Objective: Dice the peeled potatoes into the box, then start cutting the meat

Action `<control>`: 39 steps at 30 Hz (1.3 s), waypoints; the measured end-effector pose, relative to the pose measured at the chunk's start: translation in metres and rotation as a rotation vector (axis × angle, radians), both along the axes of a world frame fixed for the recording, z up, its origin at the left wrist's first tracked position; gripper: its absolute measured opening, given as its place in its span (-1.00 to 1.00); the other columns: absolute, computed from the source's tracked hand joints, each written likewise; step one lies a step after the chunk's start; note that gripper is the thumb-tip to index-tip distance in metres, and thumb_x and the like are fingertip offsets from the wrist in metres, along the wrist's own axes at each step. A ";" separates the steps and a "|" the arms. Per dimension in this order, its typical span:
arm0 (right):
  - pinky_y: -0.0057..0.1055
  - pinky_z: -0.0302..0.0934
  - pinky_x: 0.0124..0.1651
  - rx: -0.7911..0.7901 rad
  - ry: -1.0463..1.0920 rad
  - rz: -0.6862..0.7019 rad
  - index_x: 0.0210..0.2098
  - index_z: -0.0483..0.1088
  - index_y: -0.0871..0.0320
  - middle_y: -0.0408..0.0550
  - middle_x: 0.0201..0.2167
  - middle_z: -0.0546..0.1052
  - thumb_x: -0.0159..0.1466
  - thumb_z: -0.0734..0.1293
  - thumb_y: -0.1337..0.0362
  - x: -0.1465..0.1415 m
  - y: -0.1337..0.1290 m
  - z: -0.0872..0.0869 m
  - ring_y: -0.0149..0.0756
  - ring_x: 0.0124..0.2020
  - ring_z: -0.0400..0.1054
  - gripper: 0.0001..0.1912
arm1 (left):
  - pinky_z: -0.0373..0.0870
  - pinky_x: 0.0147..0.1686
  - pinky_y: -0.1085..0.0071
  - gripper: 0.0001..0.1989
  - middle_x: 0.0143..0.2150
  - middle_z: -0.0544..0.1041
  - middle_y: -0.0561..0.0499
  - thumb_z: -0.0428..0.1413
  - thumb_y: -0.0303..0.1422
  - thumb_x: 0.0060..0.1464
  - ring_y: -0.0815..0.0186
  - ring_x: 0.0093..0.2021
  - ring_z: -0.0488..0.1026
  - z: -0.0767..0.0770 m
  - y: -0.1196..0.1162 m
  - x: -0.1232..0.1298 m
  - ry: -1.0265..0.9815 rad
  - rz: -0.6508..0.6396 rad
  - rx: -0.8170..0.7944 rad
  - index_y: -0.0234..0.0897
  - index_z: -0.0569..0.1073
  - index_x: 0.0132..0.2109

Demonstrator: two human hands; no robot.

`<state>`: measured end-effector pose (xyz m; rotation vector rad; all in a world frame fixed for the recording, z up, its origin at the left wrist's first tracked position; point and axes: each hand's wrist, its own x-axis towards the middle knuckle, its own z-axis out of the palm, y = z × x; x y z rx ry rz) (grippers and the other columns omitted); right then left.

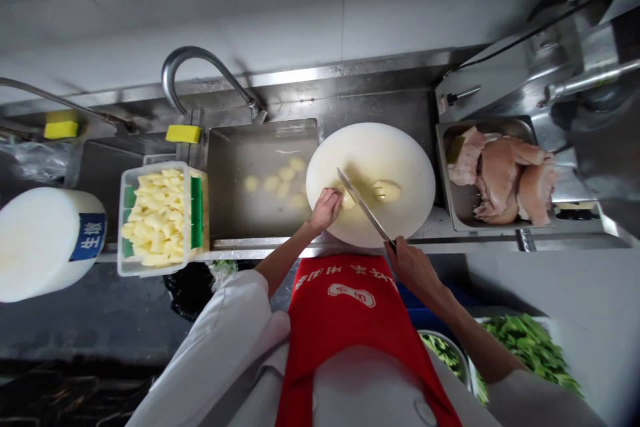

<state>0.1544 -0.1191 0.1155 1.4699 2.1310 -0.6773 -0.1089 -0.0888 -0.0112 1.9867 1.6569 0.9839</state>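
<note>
Slicing appears to be the step in hand on the round white cutting board (400, 153), right of the sink (227, 160); another stroke would call for steady support and fingers clear of the edge. The knife (369, 212) slants from near right to far left, its handle wrapped in the right hand (409, 265). The left hand (326, 208), partly curled, steadies a peeled potato (348, 199) on the board's left half; whether the blade is in it, I cannot tell. A second potato (389, 191) lies to the right.

Professional kitchen, grey tiled wall (400, 13), stainless-steel sink (240, 217), arched chrome faucet (200, 52), round white cutting board (370, 147), clear plastic tub (189, 243) of cut pale-yellow pieces (157, 213), rectangular metal pan (463, 203) of raw pink meat (500, 173), red apron (350, 327) with white lettering
</note>
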 end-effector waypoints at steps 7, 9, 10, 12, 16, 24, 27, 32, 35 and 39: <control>-0.39 -0.02 -0.39 -0.109 0.003 -0.033 -0.14 0.24 0.19 0.14 -0.30 0.59 0.52 0.06 0.12 -0.010 -0.008 -0.008 -0.09 -0.25 0.55 -0.71 | 0.50 -0.04 0.19 -0.71 -0.12 0.52 -0.14 -0.11 -0.33 0.40 0.21 -0.10 0.44 -0.018 -0.016 0.007 0.023 -0.042 0.038 -0.28 0.50 -0.09; -0.38 -0.03 -0.39 -0.080 0.065 -0.035 -0.14 0.25 0.18 0.11 -0.33 0.59 0.51 0.08 0.10 0.000 -0.007 -0.004 -0.10 -0.28 0.54 -0.71 | 0.51 -0.04 0.18 -0.72 -0.13 0.52 -0.13 -0.09 -0.33 0.40 0.21 -0.09 0.45 -0.018 -0.016 0.001 0.013 -0.046 0.018 -0.27 0.51 -0.09; -0.38 -0.03 -0.38 -0.059 0.094 -0.048 -0.13 0.25 0.18 0.10 -0.35 0.59 0.51 0.08 0.10 0.007 -0.006 -0.001 -0.12 -0.30 0.54 -0.72 | 0.51 -0.04 0.17 -0.73 -0.13 0.52 -0.13 -0.09 -0.33 0.39 0.20 -0.07 0.45 -0.015 -0.014 -0.004 0.003 -0.051 0.007 -0.26 0.51 -0.07; -0.38 -0.04 -0.38 -0.005 0.117 -0.097 -0.12 0.25 0.19 0.07 -0.38 0.58 0.51 0.08 0.12 0.022 -0.006 0.003 -0.15 -0.34 0.53 -0.73 | 0.50 0.03 0.14 -0.74 -0.03 0.50 -0.13 -0.06 -0.36 0.37 0.18 0.05 0.43 -0.007 -0.001 -0.019 -0.014 -0.079 -0.019 -0.20 0.49 0.04; -0.37 -0.05 -0.39 0.045 0.041 -0.162 -0.16 0.27 0.20 0.09 -0.39 0.57 0.51 0.08 0.12 0.039 -0.006 -0.006 -0.15 -0.35 0.52 -0.71 | 0.35 0.27 0.03 -0.50 0.24 0.36 -0.09 0.12 -0.44 0.21 0.10 0.28 0.29 0.007 0.041 -0.039 0.054 -0.413 -0.149 -0.06 0.34 0.28; -0.39 -0.03 -0.38 0.044 0.019 -0.198 -0.13 0.27 0.20 0.10 -0.39 0.58 0.51 0.04 0.08 0.039 -0.021 -0.031 -0.16 -0.36 0.51 -0.66 | 0.44 0.13 0.05 -0.52 0.05 0.39 -0.15 0.24 -0.22 0.16 0.07 0.11 0.37 0.000 0.029 0.005 0.032 -0.180 -0.138 -0.21 0.38 0.18; -0.40 -0.04 -0.39 0.051 0.049 -0.213 -0.11 0.26 0.20 0.08 -0.40 0.58 0.51 0.04 0.07 0.034 -0.028 -0.027 -0.18 -0.38 0.50 -0.66 | 0.44 0.12 0.14 -0.69 0.01 0.42 -0.13 0.17 -0.21 0.24 0.15 0.08 0.39 0.001 0.013 0.007 -0.045 -0.033 -0.057 -0.23 0.44 0.07; -0.39 -0.04 -0.38 -0.048 0.035 -0.215 -0.13 0.27 0.20 0.13 -0.33 0.59 0.51 0.06 0.08 0.021 -0.023 -0.020 -0.18 -0.33 0.52 -0.67 | 0.47 0.06 0.18 -0.76 -0.03 0.49 -0.13 0.11 -0.21 0.30 0.19 0.04 0.43 -0.003 0.012 0.003 -0.061 -0.119 -0.015 -0.24 0.47 -0.01; -0.39 -0.04 -0.38 -0.010 0.046 -0.179 -0.10 0.26 0.19 0.11 -0.34 0.59 0.51 0.06 0.08 0.020 -0.022 -0.010 -0.16 -0.33 0.52 -0.68 | 0.49 -0.01 0.21 -0.80 -0.09 0.51 -0.11 0.10 -0.23 0.31 0.21 -0.02 0.44 -0.002 0.009 0.001 -0.065 -0.090 0.049 -0.24 0.49 -0.06; -0.40 -0.05 -0.38 0.020 0.060 -0.158 -0.12 0.26 0.18 0.06 -0.38 0.58 0.51 0.06 0.08 0.015 -0.025 -0.005 -0.18 -0.35 0.52 -0.68 | 0.47 -0.07 0.23 -0.83 -0.17 0.51 -0.09 0.03 -0.31 0.35 0.24 -0.09 0.45 0.003 0.000 0.001 -0.108 0.155 0.155 -0.24 0.50 -0.14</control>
